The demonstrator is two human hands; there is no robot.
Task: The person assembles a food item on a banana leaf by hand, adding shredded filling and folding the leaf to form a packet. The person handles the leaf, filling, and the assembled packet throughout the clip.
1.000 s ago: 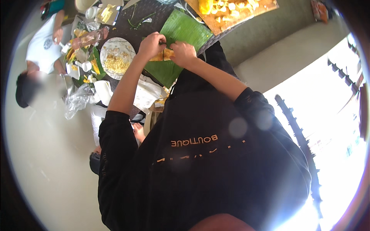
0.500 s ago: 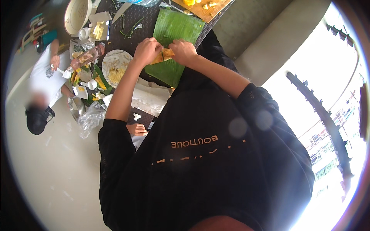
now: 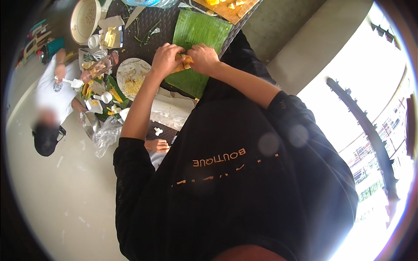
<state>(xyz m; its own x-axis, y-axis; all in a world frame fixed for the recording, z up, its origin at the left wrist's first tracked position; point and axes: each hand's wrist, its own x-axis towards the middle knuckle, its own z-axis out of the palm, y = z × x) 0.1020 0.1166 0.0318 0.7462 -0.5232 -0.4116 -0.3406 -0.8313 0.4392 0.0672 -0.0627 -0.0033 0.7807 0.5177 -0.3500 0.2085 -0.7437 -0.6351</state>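
A green banana leaf (image 3: 198,32) lies along the table's near right part. On it is an orange-brown piece of food (image 3: 186,65) with a dark line across it; its exact kind I cannot make out. My left hand (image 3: 166,60) is closed at the food's left end, fingertips bent down onto it. From the other side my right hand (image 3: 203,59) curls its fingers over the food's far right edge. Both hands rest close together above the leaf, and their fingers partly hide the food.
To the left sits a round marbled plate (image 3: 133,69) with yellow shreds. Beyond are a knife (image 3: 134,16), a cream bowl (image 3: 85,21) and a pinkish bottle (image 3: 100,68). A wooden board (image 3: 239,11) holds yellow chunks. A co-worker (image 3: 56,87) in white holds a white utensil; another person's hand (image 3: 157,145) shows near my left elbow.
My right hand has turned and shifted slightly left, its fingers now closer to my left hand's. The food is a little more covered. The view has shifted slightly.
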